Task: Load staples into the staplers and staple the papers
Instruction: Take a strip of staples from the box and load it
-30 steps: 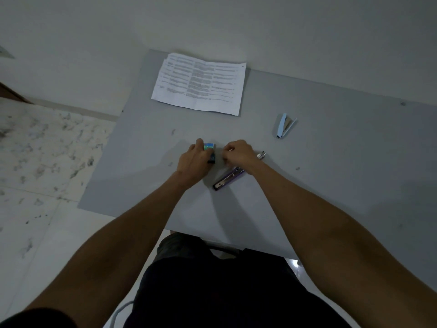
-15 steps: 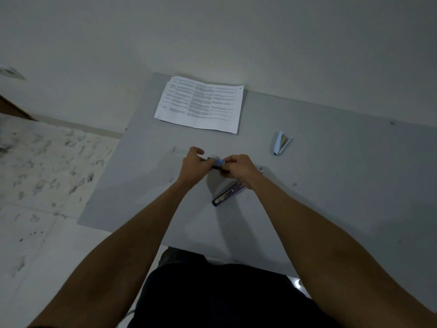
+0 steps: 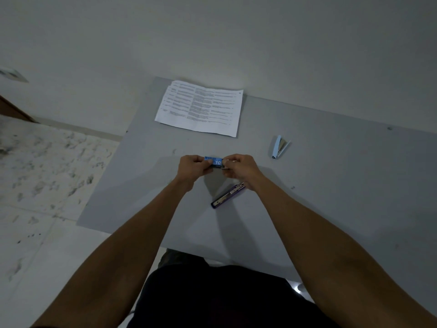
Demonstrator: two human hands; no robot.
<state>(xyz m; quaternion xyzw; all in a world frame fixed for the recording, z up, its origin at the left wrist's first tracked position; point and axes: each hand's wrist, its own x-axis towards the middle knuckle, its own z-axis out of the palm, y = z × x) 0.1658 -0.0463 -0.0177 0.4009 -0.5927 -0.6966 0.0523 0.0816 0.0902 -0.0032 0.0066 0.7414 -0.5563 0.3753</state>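
A small blue staple box (image 3: 214, 161) marked "10" is held above the grey table (image 3: 331, 185) between both hands. My left hand (image 3: 192, 168) grips its left end. My right hand (image 3: 238, 168) pinches its right end, where a bit of metal shows. Just below my right hand a purple stapler (image 3: 227, 195) lies opened flat on the table. A light blue stapler (image 3: 279, 146) lies to the right, partly open. A printed stack of papers (image 3: 201, 107) rests at the table's far edge.
The table's left edge (image 3: 104, 176) drops to a speckled tile floor (image 3: 47, 162). A white wall rises behind the table. My dark-clothed lap sits at the near edge.
The staple box has been lifted off the table and turned so its "10" face shows. Both hands rose with it and now hold it by its ends. The staplers have not moved.
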